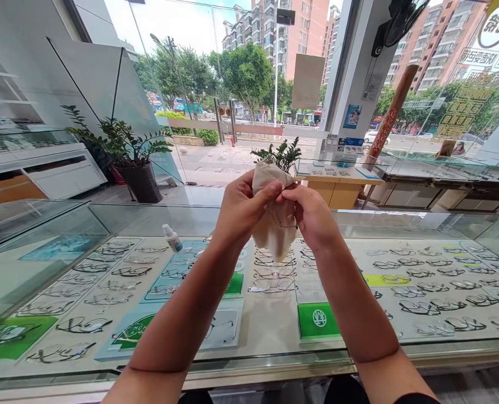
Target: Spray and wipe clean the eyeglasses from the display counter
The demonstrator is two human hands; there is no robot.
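Observation:
A cream cleaning cloth point(278, 244) hangs between my hands above the glass counter. My left hand point(241, 209) is closed on it, thumb pressed on a folded part at the top. Thin-rimmed eyeglasses point(289, 226) show partly against the cloth; the rest of them is covered by cloth and fingers. My right hand point(315, 216) pinches at the right edge of the glasses, fingertips close to my left thumb. A small white spray bottle point(172, 238) stands on the counter left of my forearm.
Rows of eyeglasses point(420, 307) lie inside the glass display case point(270, 331), with green cards point(317, 321) among them. Beyond it are a potted plant point(142, 177), a wooden display table point(342, 182) and large windows onto a street.

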